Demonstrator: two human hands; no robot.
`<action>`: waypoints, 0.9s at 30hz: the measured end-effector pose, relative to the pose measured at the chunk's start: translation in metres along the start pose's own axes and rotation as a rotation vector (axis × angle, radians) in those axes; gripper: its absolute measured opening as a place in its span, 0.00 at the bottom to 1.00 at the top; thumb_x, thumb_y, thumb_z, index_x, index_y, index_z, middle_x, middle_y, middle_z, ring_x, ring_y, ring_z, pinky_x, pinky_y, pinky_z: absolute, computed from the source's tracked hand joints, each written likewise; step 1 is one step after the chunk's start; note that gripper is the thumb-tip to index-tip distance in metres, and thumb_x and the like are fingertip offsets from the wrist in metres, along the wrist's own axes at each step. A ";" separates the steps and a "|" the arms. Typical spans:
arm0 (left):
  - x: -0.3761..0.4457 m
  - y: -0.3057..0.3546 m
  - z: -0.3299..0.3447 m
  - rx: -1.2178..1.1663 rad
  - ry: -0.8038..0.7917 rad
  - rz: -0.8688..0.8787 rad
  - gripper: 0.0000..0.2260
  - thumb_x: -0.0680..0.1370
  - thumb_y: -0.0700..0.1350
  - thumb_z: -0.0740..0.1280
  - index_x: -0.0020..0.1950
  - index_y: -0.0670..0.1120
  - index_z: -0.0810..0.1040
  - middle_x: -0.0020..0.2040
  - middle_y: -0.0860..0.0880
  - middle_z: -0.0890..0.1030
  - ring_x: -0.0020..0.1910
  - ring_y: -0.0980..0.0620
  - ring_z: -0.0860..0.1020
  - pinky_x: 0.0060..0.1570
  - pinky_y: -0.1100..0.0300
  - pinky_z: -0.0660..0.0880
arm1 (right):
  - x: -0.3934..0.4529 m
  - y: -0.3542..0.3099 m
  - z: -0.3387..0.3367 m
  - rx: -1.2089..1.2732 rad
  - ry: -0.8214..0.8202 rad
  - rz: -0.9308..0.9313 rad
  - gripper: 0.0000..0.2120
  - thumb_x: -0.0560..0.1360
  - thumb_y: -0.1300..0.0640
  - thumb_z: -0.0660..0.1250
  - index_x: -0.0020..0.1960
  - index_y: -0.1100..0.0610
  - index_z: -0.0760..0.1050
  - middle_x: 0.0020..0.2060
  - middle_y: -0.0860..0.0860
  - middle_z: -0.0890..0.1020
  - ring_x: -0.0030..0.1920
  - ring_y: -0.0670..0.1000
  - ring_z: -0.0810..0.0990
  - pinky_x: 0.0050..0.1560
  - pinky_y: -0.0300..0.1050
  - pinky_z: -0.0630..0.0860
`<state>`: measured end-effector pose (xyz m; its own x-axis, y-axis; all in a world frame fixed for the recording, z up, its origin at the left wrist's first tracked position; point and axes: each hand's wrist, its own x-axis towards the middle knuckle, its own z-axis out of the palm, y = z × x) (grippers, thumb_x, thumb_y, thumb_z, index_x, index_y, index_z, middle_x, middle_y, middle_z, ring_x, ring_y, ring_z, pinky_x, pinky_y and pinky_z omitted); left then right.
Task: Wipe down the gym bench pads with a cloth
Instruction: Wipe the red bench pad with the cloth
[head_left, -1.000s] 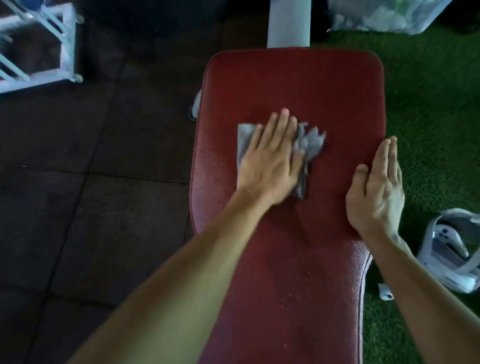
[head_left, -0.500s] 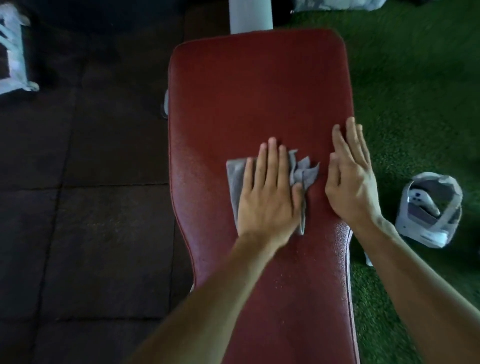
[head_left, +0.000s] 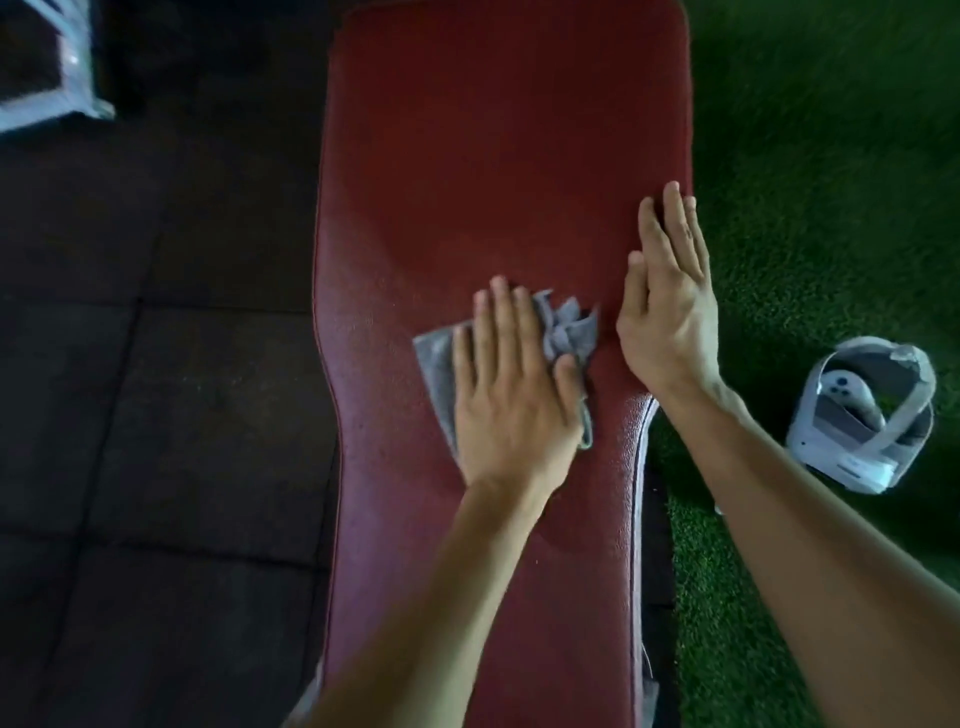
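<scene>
While the left hand (head_left: 511, 395) presses the limp grey cloth (head_left: 563, 332) flat-fingered on the red bench pad (head_left: 493, 156), we judge it bunch-prone. Right hand (head_left: 667, 306) rests beside it, fingers straight, holding nothing.

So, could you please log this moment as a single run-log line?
left hand: flat, pressing grey cloth on red bench pad | right hand: flat on pad's right edge | white headset: on green turf
</scene>
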<state>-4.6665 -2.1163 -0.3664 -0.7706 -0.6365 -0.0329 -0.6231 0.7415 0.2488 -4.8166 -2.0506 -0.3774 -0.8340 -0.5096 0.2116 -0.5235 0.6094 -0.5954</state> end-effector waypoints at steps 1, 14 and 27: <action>0.006 0.006 0.001 -0.002 -0.008 0.055 0.30 0.85 0.55 0.45 0.84 0.42 0.46 0.84 0.43 0.45 0.84 0.47 0.43 0.82 0.48 0.43 | -0.001 0.001 -0.003 0.034 -0.028 -0.004 0.22 0.86 0.59 0.53 0.79 0.62 0.63 0.81 0.57 0.60 0.82 0.56 0.54 0.80 0.38 0.49; 0.030 -0.079 -0.015 0.005 0.078 -0.001 0.29 0.86 0.56 0.44 0.84 0.42 0.50 0.85 0.43 0.48 0.84 0.47 0.47 0.82 0.50 0.44 | -0.058 -0.036 -0.011 -0.018 -0.224 -0.002 0.24 0.86 0.58 0.52 0.82 0.56 0.56 0.83 0.52 0.51 0.82 0.50 0.44 0.76 0.36 0.33; -0.051 -0.065 -0.004 -0.018 -0.123 0.572 0.27 0.87 0.56 0.47 0.84 0.44 0.54 0.84 0.45 0.52 0.84 0.49 0.49 0.81 0.48 0.51 | -0.090 -0.031 -0.022 0.154 -0.201 0.037 0.21 0.86 0.59 0.55 0.78 0.59 0.66 0.80 0.52 0.62 0.81 0.48 0.56 0.81 0.50 0.54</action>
<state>-4.5857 -2.1330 -0.3768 -0.9944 -0.1061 -0.0005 -0.1021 0.9555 0.2768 -4.7290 -2.0105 -0.3607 -0.7925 -0.6086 0.0380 -0.4477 0.5384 -0.7140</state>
